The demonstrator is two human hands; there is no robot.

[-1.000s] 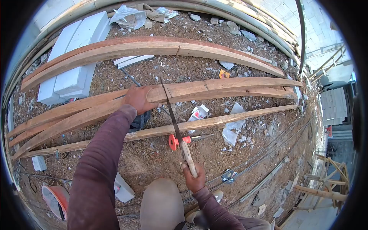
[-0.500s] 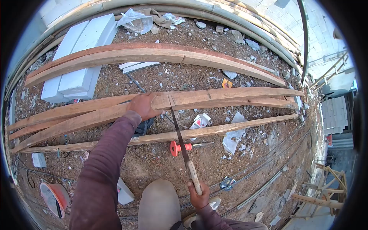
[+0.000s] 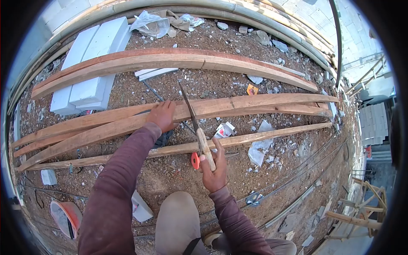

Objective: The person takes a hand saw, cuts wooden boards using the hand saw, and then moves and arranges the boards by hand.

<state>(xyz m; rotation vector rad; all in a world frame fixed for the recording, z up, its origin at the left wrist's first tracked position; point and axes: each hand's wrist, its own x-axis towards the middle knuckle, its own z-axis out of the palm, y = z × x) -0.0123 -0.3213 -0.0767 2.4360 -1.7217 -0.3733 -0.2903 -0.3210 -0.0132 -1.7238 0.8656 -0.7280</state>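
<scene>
My left hand [image 3: 163, 115] is wrapped over a long wooden beam [image 3: 263, 101], pressing on it just left of the cut. My right hand [image 3: 215, 168] grips the pale wooden handle of a handsaw [image 3: 187, 100]. The saw's dark blade lies across the beam, its tip reaching beyond the far edge. Other beams lie beneath and beside this one. A thinner timber [image 3: 272, 139] runs nearer to me, below the saw handle. An orange-red reel [image 3: 195, 161] sits on the soil just left of my right hand, partly hidden by it.
Two stacked timbers [image 3: 140, 62] lie farther off across white blocks [image 3: 89, 87]. Bamboo poles [image 3: 255, 15] line the back. An orange bucket [image 3: 68, 216] stands at lower left. Stones, plastic scraps and thin rods litter the soil. My knee [image 3: 177, 221] is at the bottom.
My right hand has pushed the saw forward and up from near my foot, so the blade now extends past the beam. My left hand stays on the beam.
</scene>
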